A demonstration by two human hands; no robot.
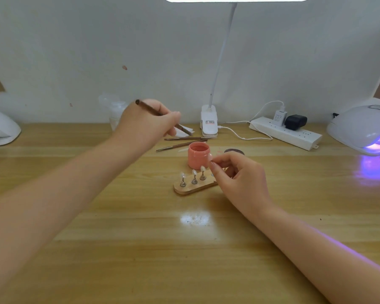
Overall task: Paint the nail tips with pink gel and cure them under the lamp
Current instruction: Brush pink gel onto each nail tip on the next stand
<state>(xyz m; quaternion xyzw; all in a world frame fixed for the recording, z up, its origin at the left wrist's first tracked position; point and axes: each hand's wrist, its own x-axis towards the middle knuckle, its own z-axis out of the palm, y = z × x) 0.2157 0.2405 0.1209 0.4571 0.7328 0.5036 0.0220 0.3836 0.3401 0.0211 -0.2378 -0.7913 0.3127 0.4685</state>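
My left hand [148,122] grips a brown brush [162,116] above the back of the table, its tip pointing down to the right. An open pink gel jar [199,155] stands mid-table, its dark lid [234,152] lying to its right. In front of the jar, a small wooden stand [190,188] carries several clear nail tips [194,175] on metal pegs. My right hand [237,172] pinches one nail tip [211,159] at the stand's right end. The curing lamp [364,128] glows purple at the far right.
Two more brushes [184,142] lie behind the jar beside a white tissue [184,130]. A clip-on desk light [209,123], a power strip [285,134] with plugs and cables, a plastic bag [113,110] and a second white lamp [0,130] at far left line the wall.
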